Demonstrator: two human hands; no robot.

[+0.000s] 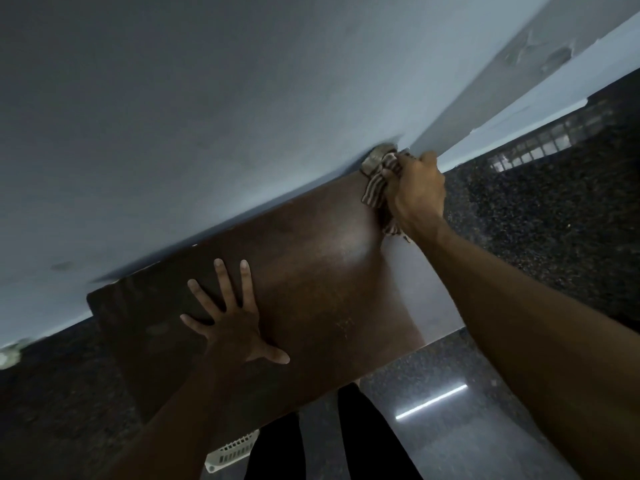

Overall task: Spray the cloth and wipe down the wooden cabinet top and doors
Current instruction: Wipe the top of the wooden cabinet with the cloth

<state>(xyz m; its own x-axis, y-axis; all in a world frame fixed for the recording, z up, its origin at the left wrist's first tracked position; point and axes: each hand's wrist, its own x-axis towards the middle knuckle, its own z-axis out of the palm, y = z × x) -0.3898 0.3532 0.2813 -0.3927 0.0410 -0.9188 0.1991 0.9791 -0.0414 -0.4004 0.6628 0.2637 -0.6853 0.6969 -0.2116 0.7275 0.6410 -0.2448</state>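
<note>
Gripping the striped cloth [375,190], the right hand [415,197] is wiping the cabinet top [322,265] at its far corner while the left hand [235,327] is pressing flat, fingers spread (doors probably not yet done).

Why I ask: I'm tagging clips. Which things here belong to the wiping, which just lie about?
Job: striped cloth, gripped by right hand; wooden cabinet top, left hand flat on it.
Lying about: white slotted basket; round metal object.
</note>
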